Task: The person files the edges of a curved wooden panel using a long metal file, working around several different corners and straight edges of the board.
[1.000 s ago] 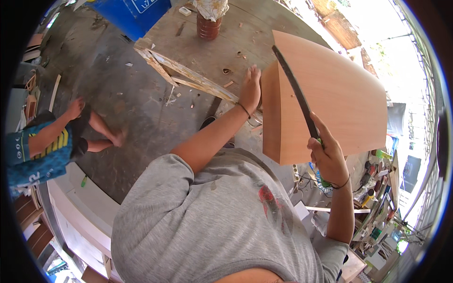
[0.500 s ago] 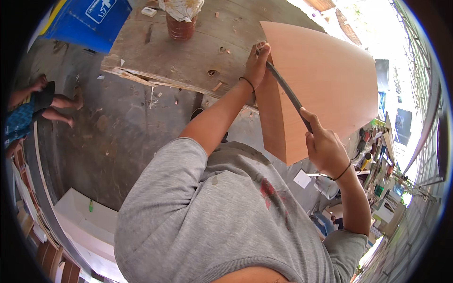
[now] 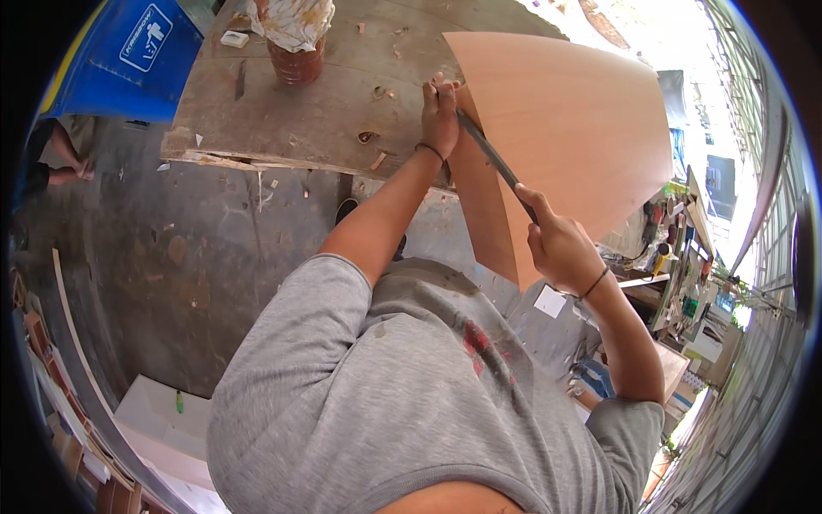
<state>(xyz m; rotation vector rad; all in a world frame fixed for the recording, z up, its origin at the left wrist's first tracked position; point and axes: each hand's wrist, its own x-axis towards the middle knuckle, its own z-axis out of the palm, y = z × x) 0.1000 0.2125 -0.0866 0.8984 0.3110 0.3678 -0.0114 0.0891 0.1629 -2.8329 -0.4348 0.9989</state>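
A long dark metal file (image 3: 497, 158) lies slanted across the long edge of a light-brown wood-veneer piece. This piece has a broad face (image 3: 574, 128) and a narrow side (image 3: 485, 201), meeting at that edge. My right hand (image 3: 561, 247) is closed around the file's near end, the thumb along it. At the far end, my left hand (image 3: 440, 118) has its fingers bent and pressed together on the file, close to the wood; its exact grip is partly hidden. Both wrists wear thin dark bands.
A worn wooden table (image 3: 257, 128) extends beyond my left hand, bearing a reddish-brown container (image 3: 295, 64) with a crumpled whitish cover. A blue bin (image 3: 128, 64) stands far left. Cluttered tools and bottles (image 3: 676, 248) fill the right side. Someone's leg (image 3: 68, 154) shows at left.
My right hand has moved left, closer to the wood's edge, with the file shifting along with it. The whole view has turned slightly, and the person at left is now mostly out of sight.
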